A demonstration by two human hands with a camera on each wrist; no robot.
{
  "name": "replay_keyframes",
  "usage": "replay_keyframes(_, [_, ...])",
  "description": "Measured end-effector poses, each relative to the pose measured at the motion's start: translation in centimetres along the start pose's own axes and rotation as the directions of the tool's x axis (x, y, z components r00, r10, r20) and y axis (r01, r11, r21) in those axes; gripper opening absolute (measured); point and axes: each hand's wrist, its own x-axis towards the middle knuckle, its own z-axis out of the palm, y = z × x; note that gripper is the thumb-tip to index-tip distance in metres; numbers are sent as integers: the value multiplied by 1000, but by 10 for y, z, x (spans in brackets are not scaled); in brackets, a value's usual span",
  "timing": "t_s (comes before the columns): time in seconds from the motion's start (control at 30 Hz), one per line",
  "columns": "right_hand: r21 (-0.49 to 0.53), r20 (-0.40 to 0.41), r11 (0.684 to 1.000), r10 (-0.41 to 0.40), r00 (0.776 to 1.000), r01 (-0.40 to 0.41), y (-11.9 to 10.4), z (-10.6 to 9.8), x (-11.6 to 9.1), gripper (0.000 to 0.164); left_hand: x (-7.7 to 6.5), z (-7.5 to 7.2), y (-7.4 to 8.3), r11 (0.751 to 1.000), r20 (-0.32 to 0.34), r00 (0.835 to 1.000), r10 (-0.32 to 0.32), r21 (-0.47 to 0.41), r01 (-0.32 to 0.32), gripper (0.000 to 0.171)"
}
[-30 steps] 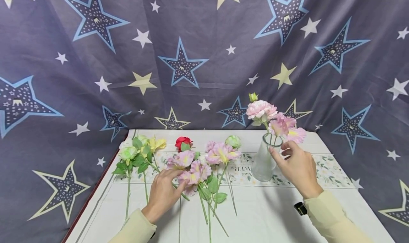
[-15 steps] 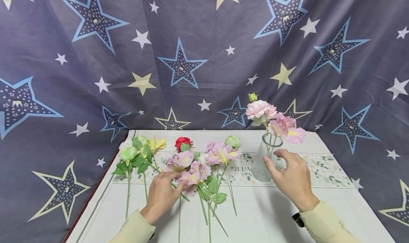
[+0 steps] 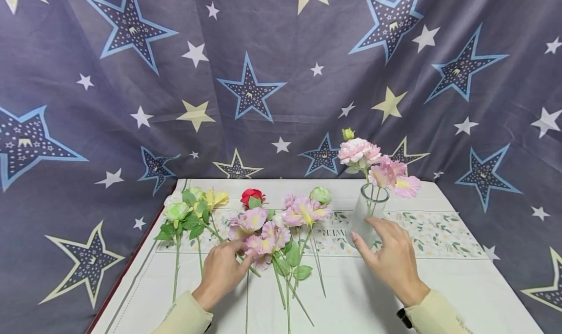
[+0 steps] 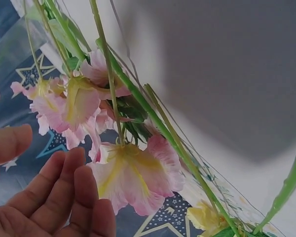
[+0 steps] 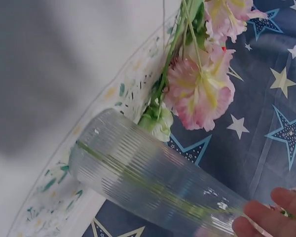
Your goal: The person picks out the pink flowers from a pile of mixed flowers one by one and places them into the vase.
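A ribbed clear glass vase stands at the right, holding a pale pink peony with a green bud and a pink iris-like flower. My right hand is just in front of the vase, thumb and fingers spread apart and gripping nothing. In the right wrist view, stems show through the glass. My left hand hovers beside pink-and-yellow flowers lying mid-table. The left wrist view shows its fingers loosely bent near a pink bloom, with nothing between them and the thumb.
White-green flowers and a yellow flower lie at the left. Behind the pink blooms are a red rose and a green bud. A floral runner crosses the white table; a star-patterned curtain hangs behind.
My right hand has moved away from the vase's mouth, down and toward me, and its fingers have spread. The left hand has stayed almost still.
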Motion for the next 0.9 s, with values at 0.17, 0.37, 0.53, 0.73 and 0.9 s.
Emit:
replay_keyframes(0.17, [-3, 37, 1000, -26, 999, 26, 0, 6, -9, 52, -2, 2, -2, 999, 49, 999, -23, 34, 21, 27])
replay_keyframes(0.37, [-2, 108, 999, -34, 994, 34, -3, 10, -18, 57, -4, 2, -3, 994, 138, 989, -61, 95, 49, 28])
replay_keyframes(0.53, [0, 177, 999, -43, 983, 44, -7, 13, -22, 61, -5, 3, -3, 991, 207, 974, -91, 111, 69, 20])
replay_keyframes(0.73, [-12, 219, 998, -58, 974, 62, -10, 16, -27, 65, -7, 6, -4, 989, 230, 968, -97, 129, 69, 24])
replay_keyframes(0.9, [-42, 249, 996, -67, 966, 80, -11, 20, -35, 70, -8, 7, -3, 988, 242, 965, -99, 140, 66, 27])
